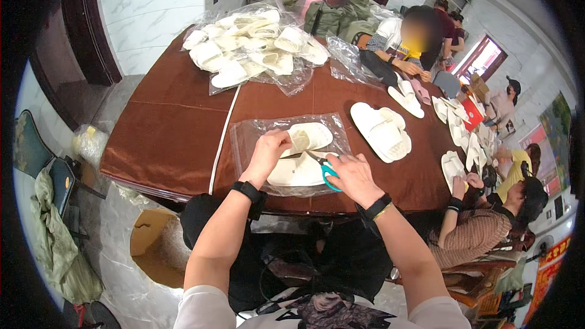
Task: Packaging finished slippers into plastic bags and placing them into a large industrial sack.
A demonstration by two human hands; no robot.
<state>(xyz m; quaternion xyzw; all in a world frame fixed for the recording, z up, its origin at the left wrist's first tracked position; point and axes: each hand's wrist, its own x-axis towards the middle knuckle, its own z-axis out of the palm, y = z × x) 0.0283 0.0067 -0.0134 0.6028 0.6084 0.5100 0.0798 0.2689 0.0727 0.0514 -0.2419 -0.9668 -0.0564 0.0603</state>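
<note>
A pair of white slippers lies on a clear plastic bag (242,137) in front of me, one farther slipper (318,136) and one nearer slipper (295,173). At the strap of the farther one, my left hand (273,151) is closed in a pinch; what is between the fingertips is too small to tell. My right hand (354,176) grips scissors (330,175) with teal handles. Their dark blades point left, over the nearer slipper's strap. Just right of the bag sits another pair of white slippers (381,132), side by side.
White slippers in clear bags form a heap (253,42) at the far left of the brown-covered table (164,128). Co-workers handle slippers along the right side, the nearest in a brown striped top (478,231). An open cardboard box (149,247) stands on the floor at left.
</note>
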